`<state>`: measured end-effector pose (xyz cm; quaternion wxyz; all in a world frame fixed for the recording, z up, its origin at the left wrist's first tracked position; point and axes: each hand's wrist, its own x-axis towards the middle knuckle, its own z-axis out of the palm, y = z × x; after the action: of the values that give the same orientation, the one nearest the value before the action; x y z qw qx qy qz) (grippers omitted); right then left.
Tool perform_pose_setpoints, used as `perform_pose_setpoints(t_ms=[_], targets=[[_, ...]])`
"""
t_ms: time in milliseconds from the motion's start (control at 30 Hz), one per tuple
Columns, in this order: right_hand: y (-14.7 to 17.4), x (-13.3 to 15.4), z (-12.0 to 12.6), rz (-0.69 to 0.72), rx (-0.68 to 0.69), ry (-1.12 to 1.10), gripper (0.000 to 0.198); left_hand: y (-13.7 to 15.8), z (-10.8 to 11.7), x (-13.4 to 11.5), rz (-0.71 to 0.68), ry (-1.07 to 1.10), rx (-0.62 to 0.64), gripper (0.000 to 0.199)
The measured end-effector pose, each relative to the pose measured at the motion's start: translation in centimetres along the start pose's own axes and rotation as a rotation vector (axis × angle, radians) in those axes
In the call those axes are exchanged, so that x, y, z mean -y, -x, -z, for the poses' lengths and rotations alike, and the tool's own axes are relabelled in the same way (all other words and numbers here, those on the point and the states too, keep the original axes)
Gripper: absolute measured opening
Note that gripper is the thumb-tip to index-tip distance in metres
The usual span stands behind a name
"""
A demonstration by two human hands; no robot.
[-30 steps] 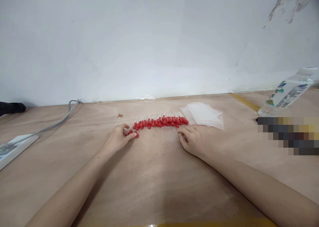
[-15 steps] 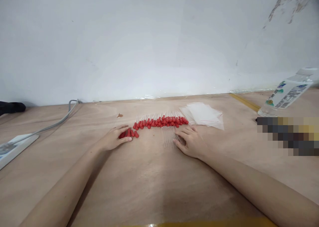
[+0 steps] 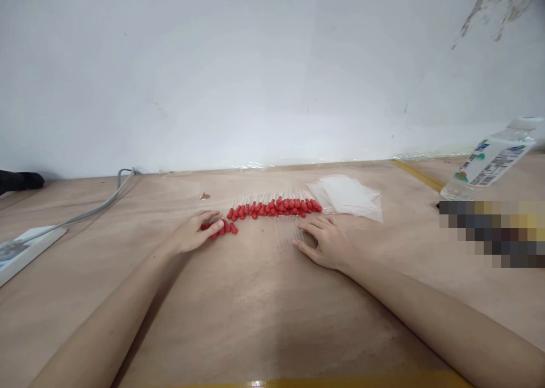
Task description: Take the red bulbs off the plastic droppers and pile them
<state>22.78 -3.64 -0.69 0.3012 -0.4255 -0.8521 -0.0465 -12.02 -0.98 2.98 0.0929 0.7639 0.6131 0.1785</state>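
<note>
Red bulbs point(image 3: 227, 227): left hand point(image 3: 191, 233), thumb newly across, seemingly gathering, grip unclear; right hand point(image 3: 327, 244), digits parted, over clear tubes point(image 3: 286, 230).

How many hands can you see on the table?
2. The left hand is curved around some small red pieces, partly hiding them. The right hand has its fingertips at the thin clear sticks. No other hand shows.
</note>
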Motion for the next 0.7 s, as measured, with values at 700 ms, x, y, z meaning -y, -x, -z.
perform_pose_setpoints(t_ms=[700], targets=[[-0.1,-1.1,-0.8,-0.039,-0.116,-0.077,0.023,-4.7,-0.6,-3.7,0.509,0.317,0.108,0.034]])
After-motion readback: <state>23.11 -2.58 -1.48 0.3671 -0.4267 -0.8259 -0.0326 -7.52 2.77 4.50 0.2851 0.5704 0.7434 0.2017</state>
